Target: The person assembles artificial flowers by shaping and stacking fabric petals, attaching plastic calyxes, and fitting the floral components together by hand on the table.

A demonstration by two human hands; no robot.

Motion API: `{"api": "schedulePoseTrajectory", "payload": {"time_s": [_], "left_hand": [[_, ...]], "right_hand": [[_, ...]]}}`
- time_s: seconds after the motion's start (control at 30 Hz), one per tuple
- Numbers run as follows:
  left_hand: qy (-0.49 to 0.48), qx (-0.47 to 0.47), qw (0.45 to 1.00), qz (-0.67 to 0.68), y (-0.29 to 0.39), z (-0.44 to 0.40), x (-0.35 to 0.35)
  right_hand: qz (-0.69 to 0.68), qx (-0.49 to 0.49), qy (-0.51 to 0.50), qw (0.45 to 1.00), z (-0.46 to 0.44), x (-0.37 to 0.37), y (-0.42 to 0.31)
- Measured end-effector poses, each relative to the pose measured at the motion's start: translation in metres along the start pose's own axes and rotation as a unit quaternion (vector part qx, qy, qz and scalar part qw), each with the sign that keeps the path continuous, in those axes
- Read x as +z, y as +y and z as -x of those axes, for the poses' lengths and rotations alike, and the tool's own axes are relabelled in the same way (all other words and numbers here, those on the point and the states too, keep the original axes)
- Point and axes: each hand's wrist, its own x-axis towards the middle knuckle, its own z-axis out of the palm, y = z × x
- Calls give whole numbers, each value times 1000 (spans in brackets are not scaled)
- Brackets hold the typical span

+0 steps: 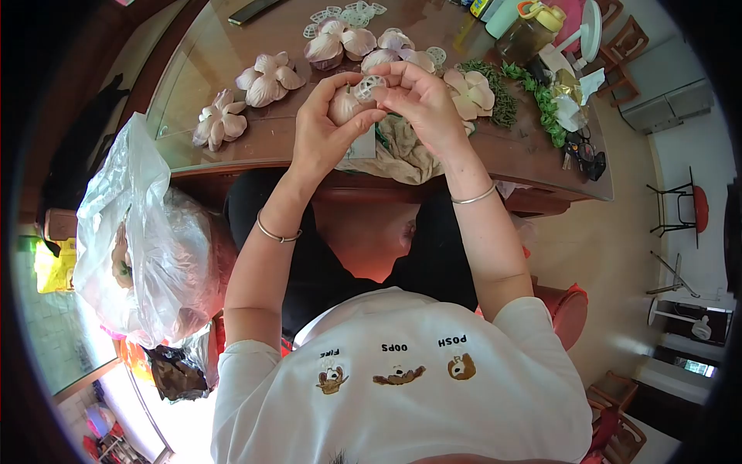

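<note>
Above the table's front edge, my left hand (318,127) curls around a pale pink artificial flower (345,107). Pinched in the fingers of my right hand (423,102) is a small white plastic lattice disc (369,87), held against the flower's top. The two hands nearly meet, and the contact between disc and flower is partly covered by fingers. Beyond them lie more artificial flowers (340,42), and others (268,79) sit to the left. A pile of white lattice discs (352,14) rests at the far side. Under my hands lies a crumpled beige cloth (413,151).
Green artificial stems (495,89) and leaves (549,116) lie on the table's right, near scissors (572,151) and a yellow-lidded bottle (533,31). A bulging clear plastic bag (147,247) stands at my left. A red stool (560,313) is at my right.
</note>
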Motion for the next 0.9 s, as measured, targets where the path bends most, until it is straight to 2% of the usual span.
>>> {"api": "schedulePoseTrajectory", "payload": {"time_s": [0.07,0.2,0.4,0.53,0.9], "left_hand": [[1,-4,1000,13,-1,-1,0],[0,-19,997,75,-1,-4,2],[5,-11,997,70,-9,-5,2],[23,-59,995,82,-5,-5,2],[33,-36,998,36,-13,-6,1]], "right_hand": [[47,-15,2,999,1,2,2],[8,4,23,1000,1,7,9],[-38,10,37,999,4,10,18],[-3,9,86,996,6,9,14],[117,-56,34,991,-3,11,-4]]}}
